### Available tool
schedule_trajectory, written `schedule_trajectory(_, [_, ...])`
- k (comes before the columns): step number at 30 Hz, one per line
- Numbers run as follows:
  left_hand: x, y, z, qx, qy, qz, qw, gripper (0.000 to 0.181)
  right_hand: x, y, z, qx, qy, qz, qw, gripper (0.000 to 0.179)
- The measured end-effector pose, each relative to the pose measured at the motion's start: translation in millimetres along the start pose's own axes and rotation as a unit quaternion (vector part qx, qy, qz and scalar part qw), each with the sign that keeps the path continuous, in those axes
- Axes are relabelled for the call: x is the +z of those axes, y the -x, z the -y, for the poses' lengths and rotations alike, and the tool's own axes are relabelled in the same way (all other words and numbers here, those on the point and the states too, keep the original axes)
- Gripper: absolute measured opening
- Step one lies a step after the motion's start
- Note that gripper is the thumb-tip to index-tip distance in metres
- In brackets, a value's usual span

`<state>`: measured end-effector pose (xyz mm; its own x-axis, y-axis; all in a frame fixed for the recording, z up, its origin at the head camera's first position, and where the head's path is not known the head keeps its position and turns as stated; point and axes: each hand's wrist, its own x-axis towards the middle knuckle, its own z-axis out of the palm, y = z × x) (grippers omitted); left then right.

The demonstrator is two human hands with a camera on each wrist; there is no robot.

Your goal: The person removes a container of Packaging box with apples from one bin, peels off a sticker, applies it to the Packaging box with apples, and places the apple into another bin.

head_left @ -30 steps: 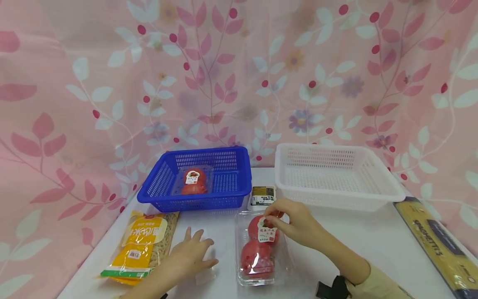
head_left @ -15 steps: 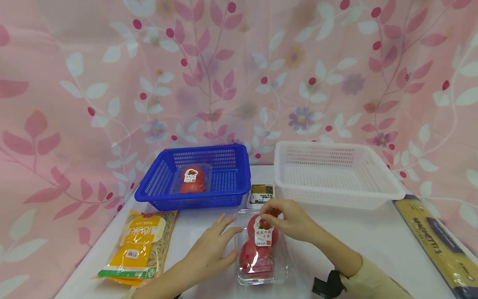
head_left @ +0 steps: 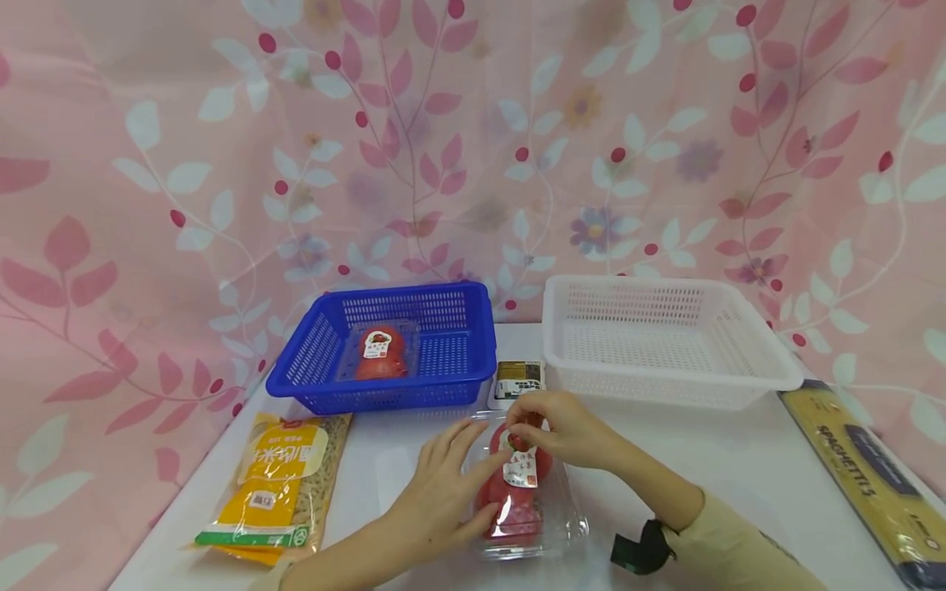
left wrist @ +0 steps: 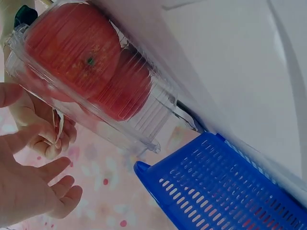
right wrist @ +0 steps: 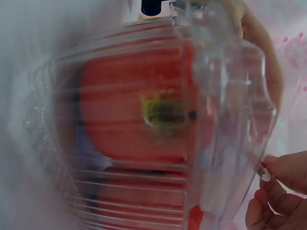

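In the head view a clear plastic box (head_left: 572, 525) holds red fruit (head_left: 513, 521) that look like apples, under a white label (head_left: 521, 472). My right hand (head_left: 562, 427) pinches the label's upper end between thumb and fingers. The right wrist view also shows that pinch, the label (right wrist: 264, 173) at the fingertips. My left hand (head_left: 443, 484) reaches over the box's left side with fingers spread, and its fingertips lie close to the label. Whether they touch the lid cannot be told. In the left wrist view the left hand (left wrist: 29, 187) holds nothing.
Behind stand a blue basket (head_left: 384, 402) with another box of fruit (head_left: 381, 355) inside, and a white basket (head_left: 665, 373). A small labelled pack (head_left: 520, 379) lies between them. A yellow bag (head_left: 277, 476) lies left, a spaghetti pack (head_left: 861, 476) right.
My left hand has come from the bare table on the left, rightward over the box. My right hand stays pinching the label and has shifted slightly left.
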<state>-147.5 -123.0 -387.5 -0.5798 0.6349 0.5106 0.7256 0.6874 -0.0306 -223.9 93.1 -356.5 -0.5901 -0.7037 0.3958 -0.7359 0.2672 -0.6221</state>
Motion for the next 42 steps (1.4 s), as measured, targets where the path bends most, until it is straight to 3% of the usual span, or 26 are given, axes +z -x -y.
schedule_trajectory(7, [4.9,0.8,-4.1,0.018,-0.011,0.038,0.9991,0.042,3.8,-3.4,-6.5,-0.004,-0.004,0.012,0.9999,0.005])
schedule_trajectory(15, [8.7,2.4,-6.5,0.024,-0.023,0.066,0.9973,0.044,10.0,-4.4,-15.6,0.006,0.006,0.010,0.9999,0.008])
schedule_trajectory(29, [10.4,7.7,-7.2,0.065,-0.048,0.090,0.9927,0.056,20.8,-4.4,-23.2,-0.007,0.127,-0.031,0.9914,0.009])
schedule_trajectory(34, [11.7,10.5,-7.5,0.060,-0.054,0.104,0.9913,0.061,26.8,-3.0,-23.9,-0.044,0.173,-0.055,0.9824,0.009])
schedule_trajectory(42, [14.2,10.6,-1.6,0.026,-0.032,0.138,0.9896,0.074,32.7,3.3,-27.6,-0.140,0.220,-0.106,0.9595,0.011])
